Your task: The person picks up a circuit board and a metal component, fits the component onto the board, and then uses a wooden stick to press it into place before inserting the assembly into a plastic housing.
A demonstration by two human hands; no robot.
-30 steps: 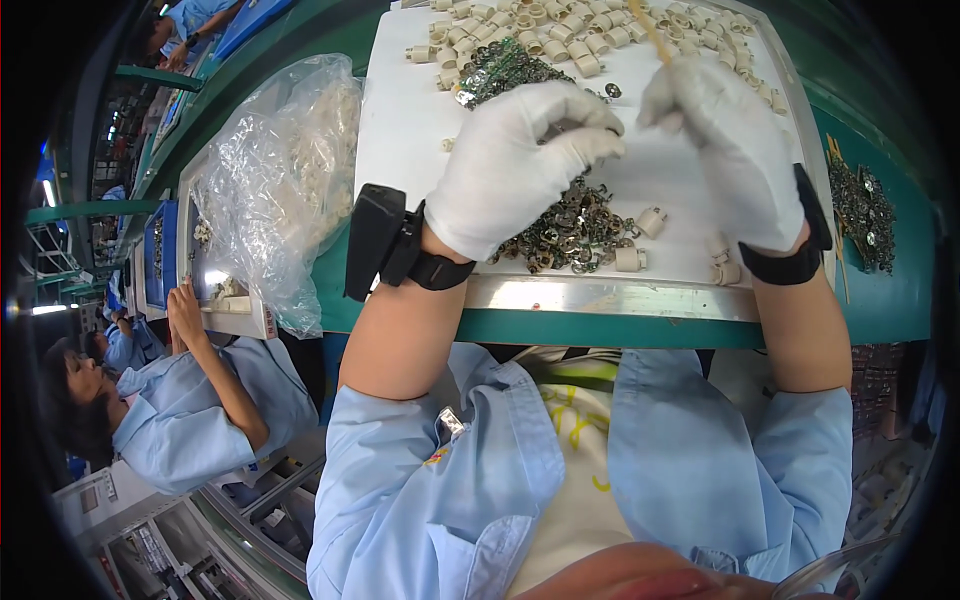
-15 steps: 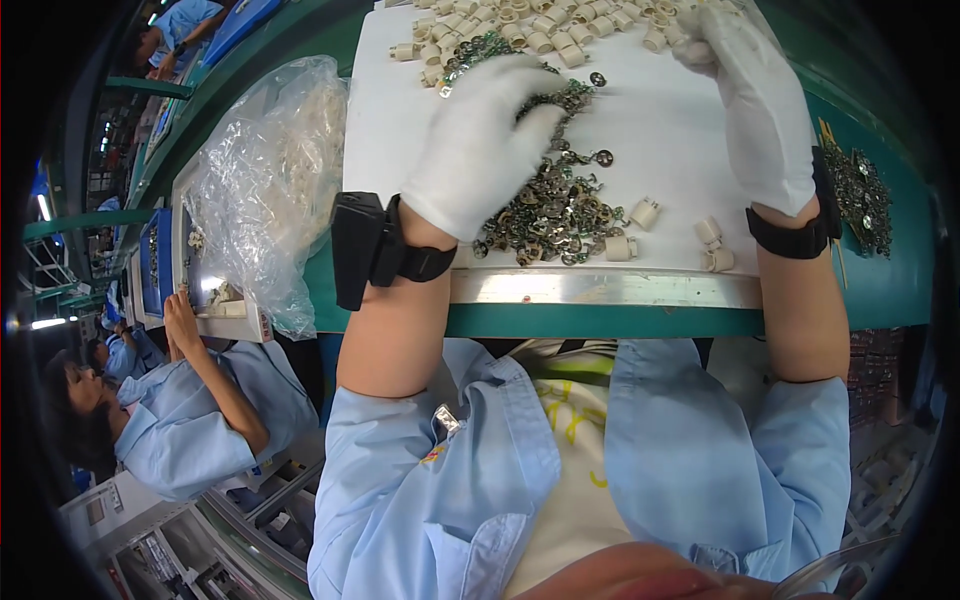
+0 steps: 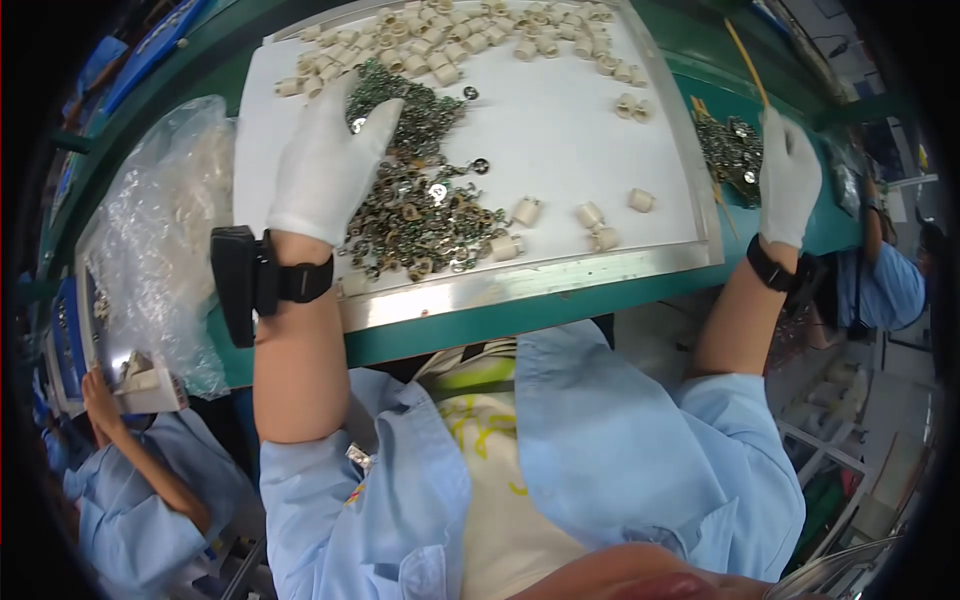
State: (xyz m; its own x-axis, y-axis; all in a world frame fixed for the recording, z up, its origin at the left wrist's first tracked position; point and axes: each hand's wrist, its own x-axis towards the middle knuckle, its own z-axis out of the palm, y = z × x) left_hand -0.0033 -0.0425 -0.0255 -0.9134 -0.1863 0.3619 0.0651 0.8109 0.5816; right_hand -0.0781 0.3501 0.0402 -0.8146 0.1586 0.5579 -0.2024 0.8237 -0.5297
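Observation:
My left hand [image 3: 322,165], in a white glove, rests at the left edge of a heap of small metal parts [image 3: 425,215]. Its thumb is spread from its fingers, open; the fingertips are partly hidden. My right hand [image 3: 790,180], gloved as well, is over the green table at the right. From its closed fingers a thin yellow stick [image 3: 746,58] points up and away. Beside that hand lies a second pile of dark metal parts [image 3: 733,155]. A few cream cylindrical pieces [image 3: 527,211] stand or lie right of the main heap.
The white board [image 3: 580,150] has a raised metal edge [image 3: 480,290]. Many cream cylinders [image 3: 440,40] cover its far side. A clear plastic bag [image 3: 165,230] lies left of it. Co-workers in blue sit at the left [image 3: 150,490] and right [image 3: 890,280].
My right hand has moved from the far cream cylinders to the right, beside the side pile, and a yellow stick now shows in it. My left hand stays at the metal heap. The view has turned rightward.

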